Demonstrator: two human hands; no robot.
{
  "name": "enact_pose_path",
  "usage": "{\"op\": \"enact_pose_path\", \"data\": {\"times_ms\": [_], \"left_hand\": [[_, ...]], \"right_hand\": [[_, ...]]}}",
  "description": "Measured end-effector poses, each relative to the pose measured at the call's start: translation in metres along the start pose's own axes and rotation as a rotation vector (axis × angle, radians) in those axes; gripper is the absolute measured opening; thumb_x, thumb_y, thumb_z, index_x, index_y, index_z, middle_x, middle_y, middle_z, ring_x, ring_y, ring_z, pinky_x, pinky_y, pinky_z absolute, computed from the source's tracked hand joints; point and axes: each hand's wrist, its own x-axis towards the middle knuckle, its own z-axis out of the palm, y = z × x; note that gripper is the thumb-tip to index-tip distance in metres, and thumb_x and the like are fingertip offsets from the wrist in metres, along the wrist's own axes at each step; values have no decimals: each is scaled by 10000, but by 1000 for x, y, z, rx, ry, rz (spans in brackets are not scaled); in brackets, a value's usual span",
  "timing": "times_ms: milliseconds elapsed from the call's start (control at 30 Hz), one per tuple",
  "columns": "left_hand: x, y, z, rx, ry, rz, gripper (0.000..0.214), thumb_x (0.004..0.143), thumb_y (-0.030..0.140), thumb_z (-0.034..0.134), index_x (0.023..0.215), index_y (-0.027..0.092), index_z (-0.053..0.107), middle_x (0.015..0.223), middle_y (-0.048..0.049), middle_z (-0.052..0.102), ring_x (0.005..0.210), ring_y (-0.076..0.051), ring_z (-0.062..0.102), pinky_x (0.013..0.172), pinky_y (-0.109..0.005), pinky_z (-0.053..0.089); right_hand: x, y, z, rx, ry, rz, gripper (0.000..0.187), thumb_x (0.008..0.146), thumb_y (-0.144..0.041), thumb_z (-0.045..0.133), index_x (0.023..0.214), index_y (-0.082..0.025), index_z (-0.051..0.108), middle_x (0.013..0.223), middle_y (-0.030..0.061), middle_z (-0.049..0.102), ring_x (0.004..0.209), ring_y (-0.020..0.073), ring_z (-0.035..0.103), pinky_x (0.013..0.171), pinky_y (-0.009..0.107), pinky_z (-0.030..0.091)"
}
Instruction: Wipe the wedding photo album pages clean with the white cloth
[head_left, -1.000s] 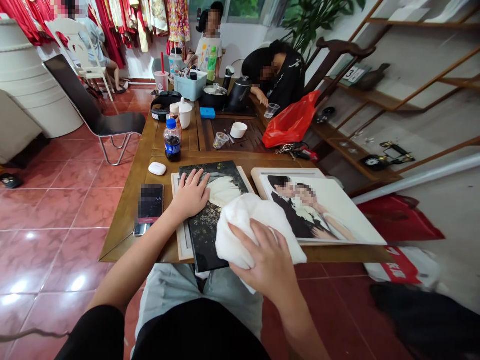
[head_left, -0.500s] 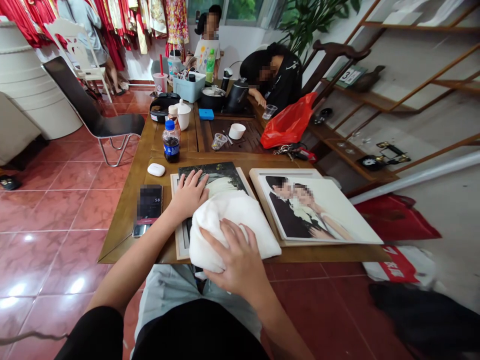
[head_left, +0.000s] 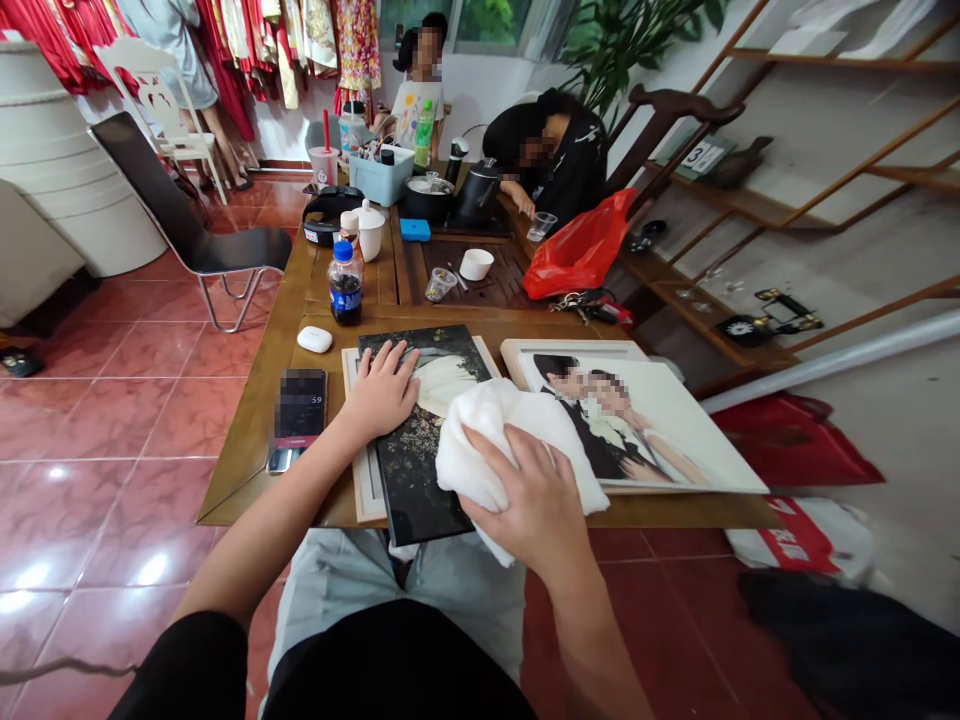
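My left hand (head_left: 385, 385) lies flat with fingers spread on the upper left of a dark photo panel (head_left: 416, 480). The panel shows a white dress and rests at a slight angle on a light wooden frame (head_left: 366, 490), its lower end past the table edge. My right hand (head_left: 525, 490) grips a bunched white cloth (head_left: 487, 425) at the panel's right side. The cloth hides part of the panel and drapes over the gap toward a second picture. That framed couple photo (head_left: 697, 430) lies at the right.
On the wooden table (head_left: 255, 440) are a phone (head_left: 298, 420), a white earbud case (head_left: 314, 339), a cola bottle (head_left: 345, 285), a red plastic bag (head_left: 577, 250) and keys (head_left: 577, 300). A person (head_left: 555, 150) leans on the far side. Shelves (head_left: 757, 210) stand right, a black chair (head_left: 202, 220) left.
My right hand has moved the cloth to the right, uncovering the dark lower part of the photo panel. My left hand has stayed in place.
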Motion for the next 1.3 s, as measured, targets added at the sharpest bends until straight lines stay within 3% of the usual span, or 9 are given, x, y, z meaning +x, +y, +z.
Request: {"op": "enact_pose_path", "data": {"times_ms": [133, 300, 500, 633, 833, 967, 1133, 1300], "left_hand": [[0, 0, 0, 3, -13, -3, 561, 1072, 356, 324, 1589, 155, 410, 1680, -124, 354, 1575, -312, 284, 1295, -542, 201], [2, -3, 3, 15, 3, 12, 551, 1077, 373, 340, 1586, 174, 414, 1679, -123, 358, 1575, -308, 288, 1292, -544, 207], [6, -6, 7, 51, -30, 0, 544, 1092, 376, 342, 1598, 184, 399, 1686, -118, 343, 1587, -290, 262, 1297, -531, 202], [4, -4, 4, 37, -28, -6, 548, 1089, 383, 338, 1597, 186, 399, 1688, -118, 339, 1587, -297, 260, 1295, -544, 199], [0, 1, -3, 6, -23, -18, 552, 1075, 352, 339, 1589, 166, 411, 1682, -123, 351, 1582, -308, 267, 1302, -544, 177], [0, 2, -3, 4, -28, -16, 561, 1074, 348, 323, 1593, 151, 405, 1687, -125, 338, 1582, -317, 264, 1301, -547, 178], [0, 1, -3, 0, -53, -29, 561, 1076, 349, 317, 1597, 156, 395, 1696, -120, 320, 1586, -318, 251, 1302, -549, 172], [0, 1, -6, -15, -92, -47, 571, 1081, 361, 307, 1612, 160, 368, 1705, -113, 299, 1592, -312, 234, 1305, -544, 167]], "right_hand": [[4, -9, -1, 11, -23, -13, 625, 892, -443, 608, 1491, -279, 544, 1353, 161, 573, 1261, 361, 522, 1039, 530, 369], [14, -37, -2, 117, -76, -78, 682, 838, -443, 659, 1495, -296, 551, 1398, 154, 560, 1299, 383, 483, 1086, 563, 320], [17, -56, 2, 201, -93, -161, 770, 817, -509, 689, 1541, -339, 490, 1459, 147, 535, 1333, 390, 472, 1119, 583, 261], [15, -42, 2, 204, -88, -165, 754, 812, -525, 701, 1521, -351, 513, 1420, 129, 567, 1319, 359, 502, 1118, 536, 287], [9, -6, 0, 72, -3, -14, 639, 881, -462, 641, 1489, -286, 553, 1343, 149, 590, 1256, 347, 547, 1043, 504, 377], [7, 6, 1, 40, 46, 7, 601, 892, -435, 629, 1464, -256, 577, 1302, 153, 596, 1221, 352, 570, 1009, 504, 414], [8, 12, 0, 116, 256, -16, 475, 877, -395, 641, 1335, -271, 664, 1177, 108, 612, 1075, 303, 627, 955, 445, 482], [11, 34, -10, 235, 672, 76, 554, 864, -512, 677, 1331, -214, 657, 1181, 133, 593, 1091, 340, 622, 905, 471, 522]]}}
